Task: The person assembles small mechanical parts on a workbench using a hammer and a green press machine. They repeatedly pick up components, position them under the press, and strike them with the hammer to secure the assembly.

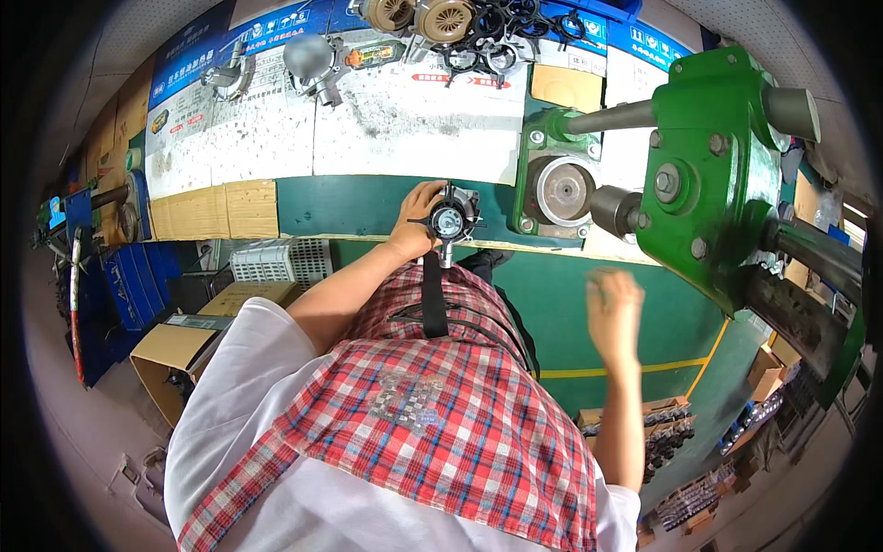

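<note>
My left hand (416, 221) is closed around the side of a round metal housing (464, 204) at the bench's front edge. A black ring bracket (470, 221) with several arms sits on its face around a pale round centre, and a short metal stub points down toward me. My right hand (614, 299) is lifted off to the right, over the green floor, below the green press (694, 184). Motion smears its fingers, so I cannot make out whether it holds anything. Left of the press head, a round metal seat (563, 190) is set in a green base.
Two similar metal housings (230, 79) (313, 66) lie on the cardboard-covered bench (405, 138). Black ring brackets (501, 57) and brown round parts (444, 20) are heaped at the back. Below left stand a white crate (271, 261) and an open carton (170, 354). The press's steel bars jut out at right.
</note>
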Action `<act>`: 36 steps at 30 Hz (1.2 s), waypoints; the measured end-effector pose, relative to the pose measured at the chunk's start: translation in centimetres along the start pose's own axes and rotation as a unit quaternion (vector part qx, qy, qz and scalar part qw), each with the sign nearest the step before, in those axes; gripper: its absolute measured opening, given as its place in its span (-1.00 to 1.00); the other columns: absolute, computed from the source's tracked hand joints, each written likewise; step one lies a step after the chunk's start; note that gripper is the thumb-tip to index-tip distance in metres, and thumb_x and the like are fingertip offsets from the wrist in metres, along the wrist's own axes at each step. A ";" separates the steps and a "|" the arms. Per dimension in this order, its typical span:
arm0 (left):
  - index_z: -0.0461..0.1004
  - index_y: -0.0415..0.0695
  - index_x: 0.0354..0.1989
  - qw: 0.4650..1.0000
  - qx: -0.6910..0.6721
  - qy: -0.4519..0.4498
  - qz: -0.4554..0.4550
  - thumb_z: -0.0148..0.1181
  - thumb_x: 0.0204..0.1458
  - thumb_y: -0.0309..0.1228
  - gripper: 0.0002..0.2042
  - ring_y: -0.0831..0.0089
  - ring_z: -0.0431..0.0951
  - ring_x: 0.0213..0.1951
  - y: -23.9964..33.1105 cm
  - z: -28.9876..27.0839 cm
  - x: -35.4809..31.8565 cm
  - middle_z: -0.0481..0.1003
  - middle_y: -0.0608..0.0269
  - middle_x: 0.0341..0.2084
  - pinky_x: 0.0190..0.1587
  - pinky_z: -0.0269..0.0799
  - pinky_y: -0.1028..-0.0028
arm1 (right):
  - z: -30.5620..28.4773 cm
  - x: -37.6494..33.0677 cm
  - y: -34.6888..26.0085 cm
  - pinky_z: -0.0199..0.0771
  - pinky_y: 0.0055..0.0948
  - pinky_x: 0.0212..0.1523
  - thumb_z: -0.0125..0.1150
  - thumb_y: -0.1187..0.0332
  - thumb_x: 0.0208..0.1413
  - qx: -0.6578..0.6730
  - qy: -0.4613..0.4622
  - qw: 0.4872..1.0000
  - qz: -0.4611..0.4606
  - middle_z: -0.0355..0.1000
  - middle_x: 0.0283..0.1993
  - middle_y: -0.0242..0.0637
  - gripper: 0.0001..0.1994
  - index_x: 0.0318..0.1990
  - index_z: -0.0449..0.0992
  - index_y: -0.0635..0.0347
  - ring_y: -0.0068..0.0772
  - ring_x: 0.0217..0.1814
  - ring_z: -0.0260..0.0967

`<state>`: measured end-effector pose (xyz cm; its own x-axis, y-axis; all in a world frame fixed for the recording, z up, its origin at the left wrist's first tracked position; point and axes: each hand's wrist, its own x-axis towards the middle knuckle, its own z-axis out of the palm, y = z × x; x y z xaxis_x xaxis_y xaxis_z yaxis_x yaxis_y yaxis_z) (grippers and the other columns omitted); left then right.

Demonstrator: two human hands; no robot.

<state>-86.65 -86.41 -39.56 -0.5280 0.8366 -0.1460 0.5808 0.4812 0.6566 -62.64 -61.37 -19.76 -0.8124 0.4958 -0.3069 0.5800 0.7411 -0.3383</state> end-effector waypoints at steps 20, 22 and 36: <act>-0.13 -0.21 0.45 0.939 0.035 -0.280 0.195 0.36 -0.04 -0.13 -0.03 -0.02 -0.08 0.44 11.1 -1.1 0.7 -0.07 -0.17 0.41 0.41 0.02 0.14 | 6.5 1.0 -3.1 0.58 -0.18 -0.21 0.43 0.35 -0.25 -0.057 -0.023 0.990 -0.124 0.32 -0.09 -0.11 -0.43 0.03 0.41 0.03 -0.04 -0.05 0.42; -0.11 -0.20 0.44 0.946 0.000 -0.305 0.107 0.33 -0.01 -0.14 -0.07 -0.06 0.02 0.39 13.0 -3.1 0.7 0.04 -0.19 0.36 0.39 0.06 0.14 | 4.4 -0.7 1.6 0.58 -0.14 -0.18 0.45 0.33 -0.24 -0.052 -0.055 0.994 -0.080 0.33 -0.05 -0.11 -0.42 0.05 0.40 -0.01 0.00 -0.03 0.41; 0.04 -0.11 0.40 0.992 0.080 -0.073 -0.059 0.27 0.01 -0.29 -0.23 -0.03 0.29 0.22 4.1 -5.9 -3.5 0.35 -0.03 0.17 0.23 0.27 0.13 | -2.3 13.1 20.1 0.46 -0.01 0.05 0.36 0.16 0.00 -0.163 -0.033 0.986 -0.014 0.36 0.14 -0.07 -0.57 0.02 0.50 0.11 0.10 0.16 0.34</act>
<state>-86.10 -88.93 -31.96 -0.5090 0.7958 -0.3281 0.6183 0.6032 0.5038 -61.78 -38.94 -28.58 -0.8156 0.4510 -0.3626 0.4990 0.8653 -0.0463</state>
